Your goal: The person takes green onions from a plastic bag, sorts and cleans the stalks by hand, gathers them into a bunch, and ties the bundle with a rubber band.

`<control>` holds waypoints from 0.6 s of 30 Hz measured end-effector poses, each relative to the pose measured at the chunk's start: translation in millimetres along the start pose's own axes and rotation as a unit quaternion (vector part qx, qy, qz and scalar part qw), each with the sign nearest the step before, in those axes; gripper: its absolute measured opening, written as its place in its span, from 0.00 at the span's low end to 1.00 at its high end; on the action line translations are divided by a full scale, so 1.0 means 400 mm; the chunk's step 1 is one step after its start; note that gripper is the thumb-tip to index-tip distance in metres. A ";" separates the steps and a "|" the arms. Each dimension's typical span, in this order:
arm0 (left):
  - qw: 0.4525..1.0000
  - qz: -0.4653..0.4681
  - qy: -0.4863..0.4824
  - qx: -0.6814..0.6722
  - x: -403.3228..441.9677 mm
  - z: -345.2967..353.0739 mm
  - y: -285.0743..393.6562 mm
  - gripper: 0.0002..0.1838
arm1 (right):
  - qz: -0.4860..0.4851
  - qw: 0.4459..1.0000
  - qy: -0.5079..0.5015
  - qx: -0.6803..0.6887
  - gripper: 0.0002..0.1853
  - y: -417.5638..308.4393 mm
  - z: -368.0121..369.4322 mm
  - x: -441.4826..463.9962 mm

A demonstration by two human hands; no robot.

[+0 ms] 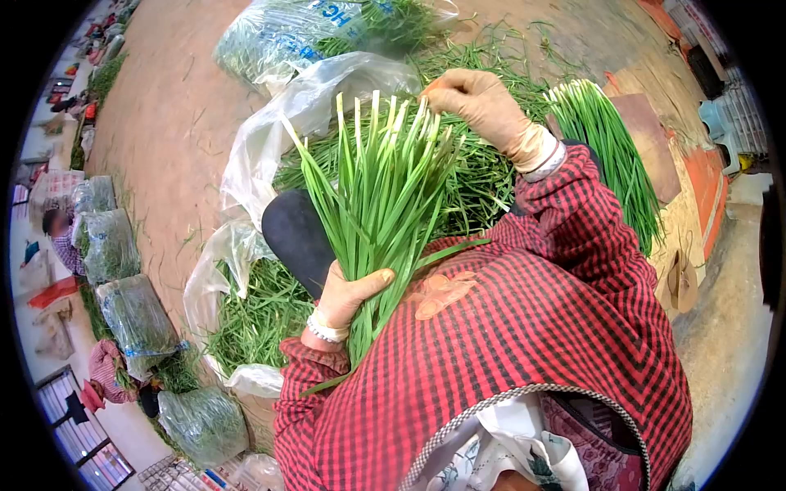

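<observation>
My left hand, in a pale thin glove, is wrapped round the leafy lower part of a bunch of garlic chives. The bunch fans out away from me, its whitish cut ends at the top. My right hand, gloved too, is closed in a pinch at the bunch's upper right edge, on the pale end of a chive stalk. Beneath both hands lie loose, tangled chives on an open clear plastic bag. Beside my right arm is a neat pile of chives, white ends aligned.
A filled plastic bag with blue print lies ahead. Several wrapped bundles line the floor at left, with people sitting behind them. More loose chives spill near my left knee. A brown board lies at right.
</observation>
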State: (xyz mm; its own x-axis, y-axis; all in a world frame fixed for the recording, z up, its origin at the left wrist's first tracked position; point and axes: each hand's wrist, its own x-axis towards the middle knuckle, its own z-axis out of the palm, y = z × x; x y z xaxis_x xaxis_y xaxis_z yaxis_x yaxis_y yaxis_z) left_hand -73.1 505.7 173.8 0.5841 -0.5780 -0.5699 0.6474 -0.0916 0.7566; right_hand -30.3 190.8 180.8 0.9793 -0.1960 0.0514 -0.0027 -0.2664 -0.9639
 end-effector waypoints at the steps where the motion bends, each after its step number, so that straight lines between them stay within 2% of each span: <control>1: 1.000 0.002 -0.002 -0.007 0.000 -0.002 -0.001 0.20 | -0.001 1.000 0.000 0.000 0.11 0.008 -0.022 0.009; 3: 1.000 0.003 -0.002 -0.013 0.000 0.000 0.002 0.21 | 0.016 0.998 0.047 0.040 0.14 0.006 -0.066 0.028; 5: 1.000 0.002 -0.005 -0.017 0.000 0.001 0.004 0.21 | 0.031 0.998 0.045 0.013 0.15 -0.012 -0.062 0.023; 7: 1.000 0.005 -0.008 -0.008 0.005 0.006 0.001 0.21 | 0.084 0.983 -0.083 -0.137 0.14 -0.050 -0.026 0.001; 8: 1.000 0.005 -0.011 -0.007 0.009 0.006 -0.002 0.21 | -0.001 0.989 -0.096 -0.113 0.15 -0.018 -0.013 -0.005; 11: 0.999 0.008 -0.021 0.025 0.011 -0.001 -0.008 0.22 | -0.023 0.993 -0.073 -0.089 0.15 0.010 0.003 0.002; 15: 1.000 -0.005 -0.020 0.004 0.005 0.000 -0.004 0.23 | 0.020 0.996 -0.054 -0.069 0.14 0.008 0.013 -0.009; 17: 1.000 0.002 -0.023 -0.002 0.009 0.000 -0.002 0.23 | -0.017 1.000 -0.018 -0.015 0.21 0.001 0.014 -0.019; 18: 0.999 -0.003 -0.040 -0.016 0.010 -0.002 -0.001 0.24 | 0.043 0.999 -0.003 0.009 0.18 0.000 0.010 -0.022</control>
State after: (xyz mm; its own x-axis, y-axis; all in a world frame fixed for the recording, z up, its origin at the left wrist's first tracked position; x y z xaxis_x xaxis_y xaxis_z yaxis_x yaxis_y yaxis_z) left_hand -70.5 503.9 170.9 0.5400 -0.6409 -0.5456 0.6669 -0.0697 0.7419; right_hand -38.1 196.5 179.3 0.9767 -0.2120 -0.0332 -0.0832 -0.2317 -0.9692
